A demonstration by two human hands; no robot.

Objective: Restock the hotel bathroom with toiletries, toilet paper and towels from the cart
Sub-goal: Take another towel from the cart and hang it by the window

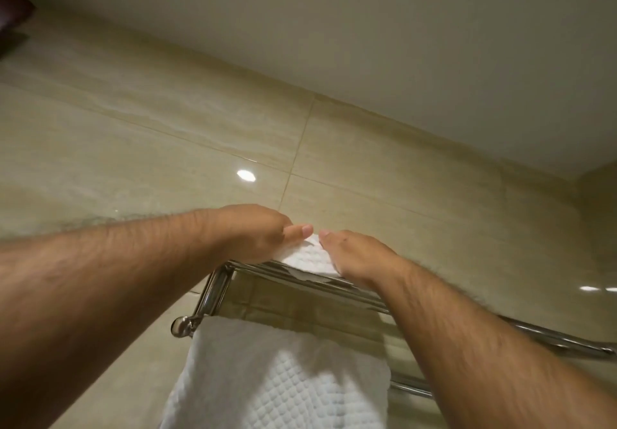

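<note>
A folded white waffle towel (pixel 312 256) lies on top of a chrome wall rack (pixel 213 290), seen from below. My left hand (pixel 257 231) grips the towel's left side, thumb on top. At the towel's right side, my right hand (pixel 359 258) holds it, thumb tip near the left thumb. Most of the towel is hidden by both hands. A second white waffle towel (pixel 277 382) hangs from the rack's front bar below.
Glossy beige wall tiles (pixel 167 148) rise behind the rack up to the white ceiling (pixel 434 45). The rack's lower bars (pixel 567 345) run on to the right. A dark object (pixel 13 8) shows at the top left corner.
</note>
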